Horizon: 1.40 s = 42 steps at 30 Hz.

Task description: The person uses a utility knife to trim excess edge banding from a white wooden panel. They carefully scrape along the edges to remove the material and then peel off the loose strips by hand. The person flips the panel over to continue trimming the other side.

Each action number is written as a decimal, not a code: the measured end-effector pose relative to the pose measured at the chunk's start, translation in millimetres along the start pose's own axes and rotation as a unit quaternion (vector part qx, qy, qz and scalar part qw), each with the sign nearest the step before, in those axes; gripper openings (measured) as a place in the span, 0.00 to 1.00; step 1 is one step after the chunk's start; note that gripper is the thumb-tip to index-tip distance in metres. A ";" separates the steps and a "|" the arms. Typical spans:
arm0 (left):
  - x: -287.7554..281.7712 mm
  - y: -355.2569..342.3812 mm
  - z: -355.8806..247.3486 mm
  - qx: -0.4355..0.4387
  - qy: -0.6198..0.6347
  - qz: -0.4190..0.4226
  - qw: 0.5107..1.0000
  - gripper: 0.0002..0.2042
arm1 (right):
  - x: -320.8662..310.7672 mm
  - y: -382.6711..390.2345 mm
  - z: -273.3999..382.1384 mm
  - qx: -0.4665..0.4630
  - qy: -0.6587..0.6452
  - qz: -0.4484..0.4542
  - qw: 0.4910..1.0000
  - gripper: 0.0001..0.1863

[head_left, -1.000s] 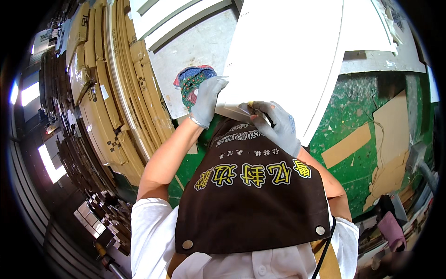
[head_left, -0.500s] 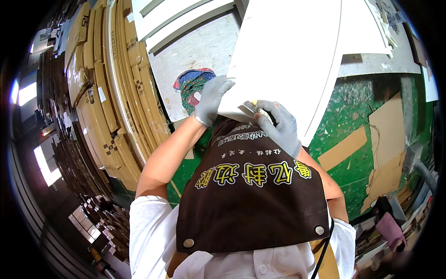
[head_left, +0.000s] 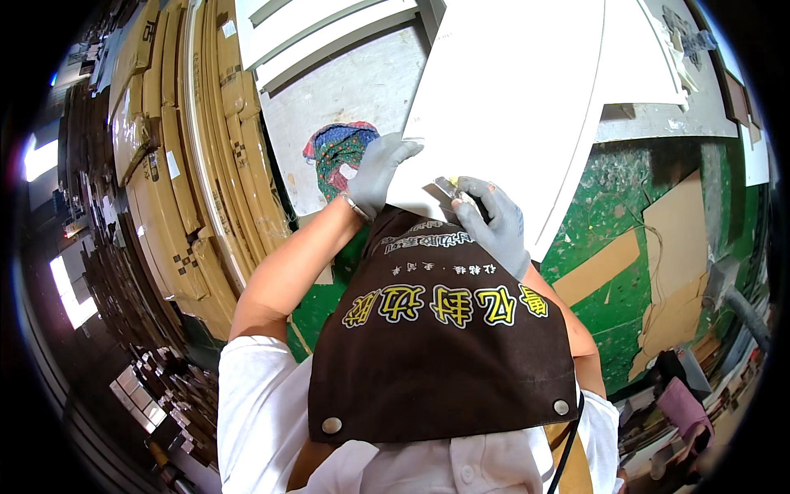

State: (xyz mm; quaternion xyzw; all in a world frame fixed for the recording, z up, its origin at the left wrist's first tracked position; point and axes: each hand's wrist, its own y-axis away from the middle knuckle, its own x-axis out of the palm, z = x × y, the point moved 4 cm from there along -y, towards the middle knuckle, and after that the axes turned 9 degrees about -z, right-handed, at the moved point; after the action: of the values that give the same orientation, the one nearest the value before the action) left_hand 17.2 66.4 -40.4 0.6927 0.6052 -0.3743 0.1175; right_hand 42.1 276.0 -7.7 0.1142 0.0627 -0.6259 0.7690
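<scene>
A large white panel stretches away from my body, its near end close to my dark brown apron. My left hand, in a grey glove, is closed over the panel's left edge; its thumb is hard to make out. Also gloved in grey, my right hand grips a small scraper-like tool with a flat metal blade and a yellowish bit by it. The blade is over the panel's near end, tilted; whether it touches the surface I cannot tell. A patterned cloth lies left of my left hand.
Long cardboard-wrapped packs are stacked along the left. Grey-edged white boards lie at the far left of the worktable. To the right, cardboard pieces lie on the green floor. Another white board rests at far right.
The view has shifted slightly. My left hand sits a little farther right against the panel's edge. My right hand and the tool have barely moved.
</scene>
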 end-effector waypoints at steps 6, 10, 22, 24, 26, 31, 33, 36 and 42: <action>7.7 14.3 0.6 -0.447 0.302 0.040 0.841 0.17 | -1.4 -1.6 1.7 -0.005 0.015 0.002 1.000 0.14; 1.1 7.0 -1.0 -0.469 0.415 0.033 0.779 0.16 | -2.6 -1.0 2.6 -0.045 0.024 -0.006 0.999 0.14; -10.6 -33.0 82.7 -0.471 0.281 -0.205 0.810 0.14 | -0.6 1.9 1.9 -0.002 0.002 0.010 1.000 0.14; -37.2 -49.6 44.0 -0.292 0.152 -0.207 0.921 0.10 | -0.3 -0.5 -6.7 0.006 -0.018 0.005 1.000 0.14; -55.0 -47.7 9.8 -0.084 -0.031 -0.094 0.992 0.08 | -1.7 -1.4 -0.6 -0.005 -0.003 0.006 1.000 0.14; -43.9 -41.6 -19.3 0.109 -0.216 0.072 0.968 0.06 | -1.1 0.0 -0.1 0.006 -0.015 0.010 1.000 0.14; -38.6 -45.3 -25.3 0.134 -0.266 0.094 0.950 0.04 | 0.8 1.7 -3.2 0.003 -0.036 -0.003 0.999 0.15; -35.7 -53.6 -30.9 0.177 -0.349 0.135 0.910 0.01 | -0.2 0.9 -3.5 -0.031 -0.018 -0.004 0.999 0.15; -38.5 -36.7 13.1 0.155 -0.334 0.228 0.901 0.03 | -2.3 -0.1 1.3 -0.053 0.004 -0.012 0.998 0.12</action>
State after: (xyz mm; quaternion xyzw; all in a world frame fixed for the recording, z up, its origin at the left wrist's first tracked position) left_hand -21.2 38.2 -13.4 0.6552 0.2904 -0.6358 0.2865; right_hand 41.5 277.8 -5.9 0.0745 0.1001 -0.6307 0.7659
